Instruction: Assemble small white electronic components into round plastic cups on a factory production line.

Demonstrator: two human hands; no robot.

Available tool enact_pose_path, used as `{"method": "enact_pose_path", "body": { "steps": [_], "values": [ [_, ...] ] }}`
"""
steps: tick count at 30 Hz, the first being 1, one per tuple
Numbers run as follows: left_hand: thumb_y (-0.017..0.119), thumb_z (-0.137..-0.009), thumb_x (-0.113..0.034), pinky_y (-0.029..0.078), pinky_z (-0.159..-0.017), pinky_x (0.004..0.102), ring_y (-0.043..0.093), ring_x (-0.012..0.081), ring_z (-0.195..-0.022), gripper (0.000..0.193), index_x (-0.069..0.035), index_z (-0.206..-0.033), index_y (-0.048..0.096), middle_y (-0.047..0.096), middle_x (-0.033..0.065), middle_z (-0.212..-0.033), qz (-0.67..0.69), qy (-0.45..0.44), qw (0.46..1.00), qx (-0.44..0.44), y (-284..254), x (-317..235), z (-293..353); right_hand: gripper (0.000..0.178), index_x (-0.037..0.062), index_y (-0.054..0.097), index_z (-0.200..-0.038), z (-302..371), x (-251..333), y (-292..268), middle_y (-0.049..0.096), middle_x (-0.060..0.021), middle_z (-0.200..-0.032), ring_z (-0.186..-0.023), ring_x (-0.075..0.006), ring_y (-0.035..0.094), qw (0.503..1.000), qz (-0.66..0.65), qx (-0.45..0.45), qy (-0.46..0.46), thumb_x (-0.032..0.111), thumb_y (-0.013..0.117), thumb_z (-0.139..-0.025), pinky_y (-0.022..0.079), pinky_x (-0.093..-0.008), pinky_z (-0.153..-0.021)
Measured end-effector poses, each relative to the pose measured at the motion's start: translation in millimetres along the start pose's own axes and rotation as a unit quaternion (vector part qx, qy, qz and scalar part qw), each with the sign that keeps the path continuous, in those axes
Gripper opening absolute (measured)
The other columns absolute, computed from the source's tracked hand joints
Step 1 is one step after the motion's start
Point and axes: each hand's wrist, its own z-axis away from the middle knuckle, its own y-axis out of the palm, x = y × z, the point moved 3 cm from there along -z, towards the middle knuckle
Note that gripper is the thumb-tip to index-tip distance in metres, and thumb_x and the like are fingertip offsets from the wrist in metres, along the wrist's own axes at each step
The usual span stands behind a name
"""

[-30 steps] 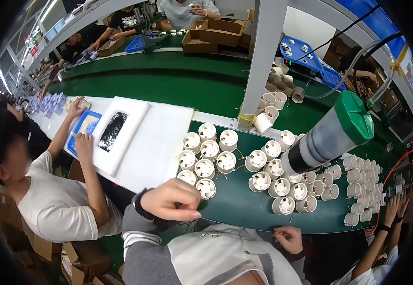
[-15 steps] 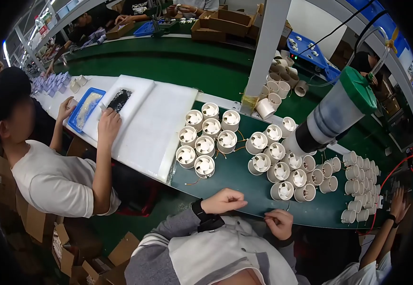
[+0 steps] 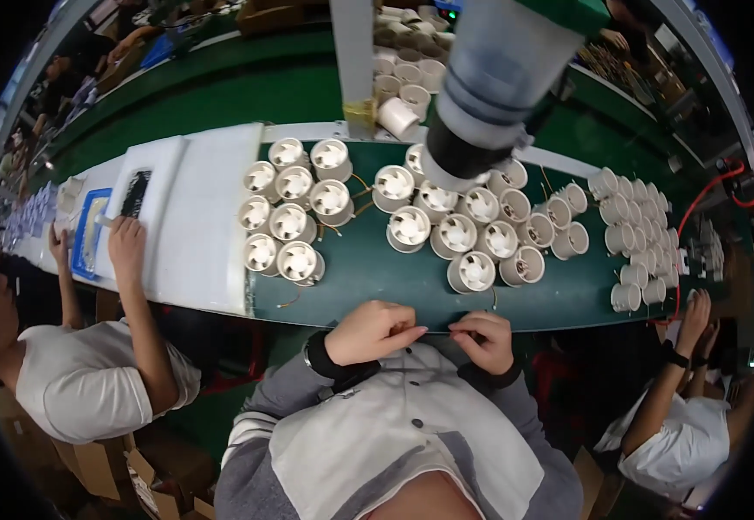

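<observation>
Off-white fan cups (image 3: 292,223), left group: nine, standing on the dark green bench (image 3: 359,282), ahead and to the left of the left fingers. Middle fan cups (image 3: 457,234): at least eight, ahead of the right fingers, the group partly hidden by the canister (image 3: 481,95). Wheel-less cups (image 3: 540,229): at least six, adjoining the middle group, ahead and right of the right fingers; thin wires inside several. Plain cups (image 3: 621,237): about two dozen, packed close, well right of the right fingers; exact count not readable. Bare hands, two: left hand (image 3: 368,334) and right hand (image 3: 486,343), at the bench's near edge, apart from each other and short of the cups; fingers curled inward, whether pinching anything small cannot be told. Canister: one, translucent, black-collared, tilted, beyond the right fingers; fill not discernible. Blue tray (image 3: 87,264): one, far left of the left fingers; pale contents, kind unclear. White slab (image 3: 165,208): one, between tray and left group, bearing one black patch (image 3: 135,194).
</observation>
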Motion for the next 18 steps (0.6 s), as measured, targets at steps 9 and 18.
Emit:
{"method": "enact_pose_path", "body": {
  "steps": [9,18],
  "values": [
    [0.072,-0.072,-0.023,0.041,-0.084,0.0443,0.05,0.0312,-0.104,0.03,-0.005,-0.091,0.057,0.054,0.0117,-0.105,-0.332,0.089,0.936,-0.082,3,-36,-57,0.025,0.0004,0.064,-0.095,15,6,-57,0.062,-0.0114,-0.095,-0.079,-0.02,0.058,0.958,0.141,-0.251,-0.019,0.004,0.07,-0.071,0.044,-0.0261,-0.06],
    [0.078,-0.06,-0.039,0.025,-0.093,0.0692,0.022,0.0436,-0.131,0.065,-0.016,-0.116,0.055,0.031,0.0171,-0.139,-0.477,0.107,0.869,-0.077,34,-38,-120,0.052,0.0054,0.057,-0.111,-11,-15,-79,0.048,-0.0128,-0.124,-0.108,-0.0277,0.049,0.944,0.234,-0.222,0.074,0.013,0.079,-0.065,0.042,-0.0367,-0.086]
  ]
}}
